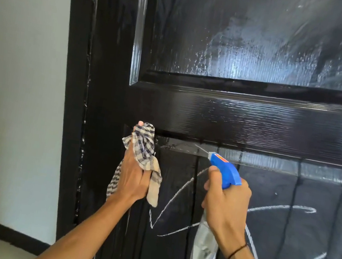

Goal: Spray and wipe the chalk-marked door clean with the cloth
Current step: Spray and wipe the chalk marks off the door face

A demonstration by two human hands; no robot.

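Spraying is underway: our right hand (226,203) is gripping the spray bottle (204,253), aiming at the chalk-marked door (256,122) ahead; our left hand (134,176) is clutching the cloth (144,145), judged ready for wiping next.

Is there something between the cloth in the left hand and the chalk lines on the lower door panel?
Nothing visible. The cloth sits beside the chalk lines; the spray bottle is further right.

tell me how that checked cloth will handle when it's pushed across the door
Probably floppy: the checked cloth bunches in the left hand, ends drooping. Likely light, thin fabric. It may drag on the wet door, so wadding it helps.
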